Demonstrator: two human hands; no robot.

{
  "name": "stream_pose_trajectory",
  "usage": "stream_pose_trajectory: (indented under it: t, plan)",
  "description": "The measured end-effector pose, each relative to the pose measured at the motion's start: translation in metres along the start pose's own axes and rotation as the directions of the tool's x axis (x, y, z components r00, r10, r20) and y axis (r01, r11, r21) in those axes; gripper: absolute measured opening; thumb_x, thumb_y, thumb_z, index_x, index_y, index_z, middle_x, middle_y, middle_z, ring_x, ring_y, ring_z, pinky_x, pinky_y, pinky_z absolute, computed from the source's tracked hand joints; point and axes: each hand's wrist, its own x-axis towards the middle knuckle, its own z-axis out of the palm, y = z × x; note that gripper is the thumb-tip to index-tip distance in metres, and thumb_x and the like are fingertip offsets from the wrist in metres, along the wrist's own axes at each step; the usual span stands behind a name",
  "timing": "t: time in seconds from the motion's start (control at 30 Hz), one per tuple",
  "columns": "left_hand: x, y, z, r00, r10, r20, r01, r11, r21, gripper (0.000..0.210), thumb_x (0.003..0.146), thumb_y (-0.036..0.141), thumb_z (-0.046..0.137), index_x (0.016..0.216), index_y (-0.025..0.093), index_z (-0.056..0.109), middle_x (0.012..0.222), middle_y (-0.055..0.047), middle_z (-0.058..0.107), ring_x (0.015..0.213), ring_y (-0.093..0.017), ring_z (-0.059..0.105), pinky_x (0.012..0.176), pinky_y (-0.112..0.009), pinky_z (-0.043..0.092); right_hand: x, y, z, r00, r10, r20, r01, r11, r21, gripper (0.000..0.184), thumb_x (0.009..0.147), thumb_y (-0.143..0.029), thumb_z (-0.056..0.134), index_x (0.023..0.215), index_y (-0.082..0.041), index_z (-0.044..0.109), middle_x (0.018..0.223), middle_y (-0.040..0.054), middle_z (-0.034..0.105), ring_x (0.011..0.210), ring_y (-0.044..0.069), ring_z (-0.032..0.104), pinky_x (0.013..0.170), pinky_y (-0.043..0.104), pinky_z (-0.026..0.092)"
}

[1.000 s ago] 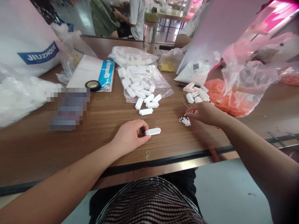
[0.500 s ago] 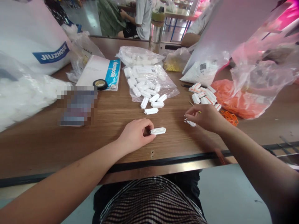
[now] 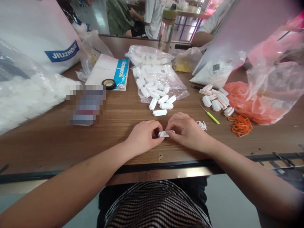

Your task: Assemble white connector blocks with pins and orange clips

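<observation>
My left hand (image 3: 145, 136) pinches the near end of a white plastic connector housing (image 3: 162, 134) between thumb and fingers, just above the wooden table. Rows of small holes show on the housing's upper face. My right hand (image 3: 186, 131) is closed over the housing's right end, thumb and fingertips pressed together there; whatever sits between them is hidden. Beside that hand lies a small pile of tiny white pegs (image 3: 202, 125). A thin pick with a bright green handle (image 3: 212, 117) rests behind the pile. Several loose white housings (image 3: 160, 112) lie beyond my hands.
A clear bag of white housings (image 3: 154, 74) lies at the back middle. Housings with orange strips (image 3: 216, 99), orange clips (image 3: 241, 125) and a bag of orange parts (image 3: 251, 104) are on the right. A notebook (image 3: 102, 69), black tape roll (image 3: 109, 83) and blurred-out object (image 3: 86, 106) are left.
My right hand has moved left from the peg pile to the housing in my left hand, uncovering the green-handled pick and the orange clips. The view has shifted slightly.
</observation>
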Motion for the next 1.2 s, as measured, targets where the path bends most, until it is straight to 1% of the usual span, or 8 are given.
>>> stream_pose_trajectory:
  t: [0.4, 0.57, 0.73, 1.0, 1.03, 1.1, 1.17, 1.2]
  plan:
    - [0.000, 0.001, -0.001, 1.000, -0.006, 0.010, 0.006, 1.000, -0.005, 0.012, 0.077, 0.029, 0.070, 0.080, 0.021, 0.062, 0.069, 0.003, 0.057, 0.063, -0.014, 0.050, 0.064, -0.029, 0.038, 0.004, -0.008, 0.000, 0.998, -0.062, 0.032, 0.066, 0.989, -0.135, 0.012, 0.084, -0.017, 0.059, 0.074, -0.020, 0.065, 0.082, 0.0024, 0.064, 0.083, 0.019, 0.055, 0.080, 0.037, 0.038]
    - [0.000, 0.002, -0.001, 1.000, -0.007, 0.003, 0.007, 1.000, 0.005, 0.012, 0.077, 0.029, 0.070, 0.080, 0.021, 0.062, 0.067, 0.003, 0.055, 0.063, -0.014, 0.049, 0.065, -0.030, 0.038, 0.002, -0.010, -0.003, 0.995, -0.086, 0.049, 0.094, 0.979, -0.181, 0.014, 0.086, -0.018, 0.057, 0.078, -0.020, 0.068, 0.085, 0.0034, 0.067, 0.083, 0.020, 0.056, 0.079, 0.037, 0.037]
    - [0.000, 0.001, -0.001, 1.000, -0.004, 0.005, 0.004, 1.000, 0.010, 0.012, 0.077, 0.029, 0.070, 0.081, 0.021, 0.062, 0.066, 0.003, 0.054, 0.063, -0.014, 0.050, 0.066, -0.030, 0.039, -0.005, -0.011, -0.006, 0.993, -0.122, -0.005, 0.119, 0.971, -0.206, 0.016, 0.087, -0.020, 0.056, 0.086, -0.021, 0.072, 0.088, 0.0035, 0.070, 0.083, 0.020, 0.056, 0.081, 0.038, 0.036]
    - [0.000, -0.002, 0.001, 1.000, -0.002, 0.012, 0.002, 0.999, 0.032, 0.014, 0.076, 0.030, 0.070, 0.083, 0.021, 0.062, 0.068, 0.003, 0.055, 0.063, -0.014, 0.049, 0.064, -0.029, 0.037, -0.011, -0.019, 0.006, 0.980, -0.196, -0.027, 0.177, 0.928, -0.328, 0.018, 0.088, -0.024, 0.056, 0.084, -0.021, 0.074, 0.088, 0.0043, 0.070, 0.084, 0.021, 0.054, 0.082, 0.041, 0.036]
    - [0.000, -0.002, 0.001, 1.000, -0.008, 0.012, 0.008, 1.000, 0.030, 0.013, 0.077, 0.030, 0.070, 0.083, 0.021, 0.062, 0.068, 0.003, 0.055, 0.063, -0.014, 0.049, 0.064, -0.029, 0.037, -0.012, -0.018, 0.005, 0.981, -0.188, -0.040, 0.165, 0.932, -0.323, 0.020, 0.089, -0.024, 0.056, 0.084, -0.021, 0.074, 0.089, 0.0044, 0.070, 0.084, 0.021, 0.055, 0.081, 0.040, 0.036]
    - [0.000, -0.002, 0.001, 1.000, -0.023, 0.016, 0.023, 0.999, 0.025, 0.012, 0.078, 0.032, 0.068, 0.082, 0.022, 0.063, 0.067, 0.003, 0.056, 0.062, -0.014, 0.049, 0.064, -0.029, 0.037, -0.018, -0.009, -0.003, 0.987, -0.124, -0.099, 0.089, 0.951, -0.297, 0.022, 0.091, -0.025, 0.054, 0.085, -0.021, 0.075, 0.091, 0.0044, 0.071, 0.087, 0.021, 0.057, 0.081, 0.039, 0.038]
    - [0.000, -0.003, 0.000, 0.999, -0.025, 0.024, 0.024, 0.999, 0.028, 0.011, 0.077, 0.030, 0.068, 0.082, 0.022, 0.063, 0.067, 0.003, 0.056, 0.063, -0.014, 0.050, 0.064, -0.029, 0.037, -0.026, 0.011, -0.018, 0.984, 0.013, -0.178, -0.061, 0.962, -0.268, 0.023, 0.091, -0.027, 0.053, 0.086, -0.021, 0.075, 0.091, 0.0048, 0.072, 0.086, 0.021, 0.059, 0.080, 0.037, 0.041]
    - [0.000, -0.003, 0.000, 0.999, -0.024, 0.028, 0.023, 0.999, 0.031, 0.011, 0.077, 0.030, 0.068, 0.081, 0.022, 0.063, 0.067, 0.003, 0.056, 0.063, -0.014, 0.050, 0.064, -0.029, 0.037, -0.031, 0.024, -0.028, 0.973, 0.098, -0.210, -0.151, 0.955, -0.254, 0.023, 0.091, -0.029, 0.054, 0.085, -0.020, 0.075, 0.088, 0.0051, 0.072, 0.081, 0.020, 0.061, 0.077, 0.035, 0.043]
